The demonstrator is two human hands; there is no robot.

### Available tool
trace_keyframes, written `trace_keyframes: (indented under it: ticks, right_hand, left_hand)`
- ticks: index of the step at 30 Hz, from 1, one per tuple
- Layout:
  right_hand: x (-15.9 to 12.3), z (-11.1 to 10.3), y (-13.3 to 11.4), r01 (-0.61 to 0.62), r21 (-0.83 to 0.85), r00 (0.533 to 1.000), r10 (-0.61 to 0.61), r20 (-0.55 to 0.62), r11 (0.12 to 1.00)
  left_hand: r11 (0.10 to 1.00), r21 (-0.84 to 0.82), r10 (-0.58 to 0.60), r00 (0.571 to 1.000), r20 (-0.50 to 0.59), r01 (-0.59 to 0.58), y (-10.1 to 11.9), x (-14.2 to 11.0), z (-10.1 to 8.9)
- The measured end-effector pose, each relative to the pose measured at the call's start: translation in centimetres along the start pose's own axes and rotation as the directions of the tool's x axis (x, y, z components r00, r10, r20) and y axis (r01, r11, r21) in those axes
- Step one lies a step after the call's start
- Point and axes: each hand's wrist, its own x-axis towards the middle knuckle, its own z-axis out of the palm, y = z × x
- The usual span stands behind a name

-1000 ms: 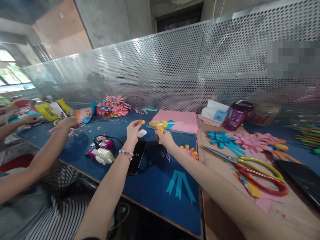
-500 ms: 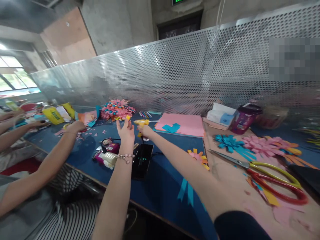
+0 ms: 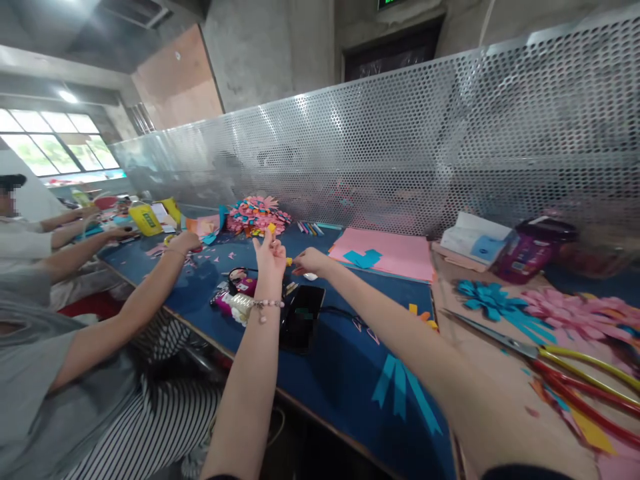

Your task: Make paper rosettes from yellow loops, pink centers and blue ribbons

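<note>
My left hand [image 3: 271, 259] is raised over the far part of the blue table, palm towards me. A small yellow paper piece [image 3: 271, 228] shows at its upper fingertips. My right hand [image 3: 314, 262] is close beside it, bent down at the wrist with its fingers curled together. Another small yellow bit [image 3: 289, 262] shows between the two hands; whether the right fingers hold it is unclear. Beneath the hands lie a black phone [image 3: 303, 319] and a purple and white bundle [image 3: 239, 300]. Blue paper strips [image 3: 400, 387] lie under my right forearm.
A heap of paper flowers [image 3: 257, 215] stands behind my left hand. Pink paper sheets [image 3: 400, 250] lie to the right, near blue and pink flowers and large scissors [image 3: 540, 353]. A co-worker's arm [image 3: 135, 300] reaches in at left. A perforated metal screen [image 3: 360, 147] backs the table.
The view has swung left, so the scene sits further right. A yellow glue gun showed at my right hand before; its body no longer shows there. That hand is now bent downwards.
</note>
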Motion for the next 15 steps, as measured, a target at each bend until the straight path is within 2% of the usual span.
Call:
trace_keyframes:
  ticks: [3,7,9,11,13,15]
  right_hand:
    - [-2.9,-4.6,-0.9,-0.039,-0.115,0.994,0.050,0.101,0.993]
    - [-9.1,-10.5,-0.5,0.041,-0.190,0.997,-0.029,0.067,0.981]
    - [-12.5,-13.2,0.4,0.127,-0.285,0.991,-0.136,-0.012,0.950]
    - [-15.6,-15.5,1.5,0.212,-0.425,0.966,-0.253,-0.044,0.880]
    - [-18.2,-17.2,2.4,0.243,-0.540,0.944,-0.325,-0.061,0.806]
    - [-20.0,-18.4,3.1,0.248,-0.608,0.922,-0.377,-0.092,0.754]
  left_hand:
    - [1.000,-0.005,-0.028,0.998,-0.061,0.028,-0.4,-0.1,-0.1]
    - [0.997,0.011,-0.070,0.996,-0.062,0.071,-1.5,-1.4,0.6]
    - [0.994,0.026,-0.105,0.994,-0.010,0.105,-2.4,-3.0,1.5]
    - [0.986,0.051,-0.163,0.984,0.069,0.160,-3.5,-5.3,2.8]
    - [0.968,0.090,-0.245,0.956,0.159,0.233,-4.6,-8.2,4.3]
    - [0.941,0.137,-0.335,0.910,0.245,0.310,-5.5,-11.3,5.5]
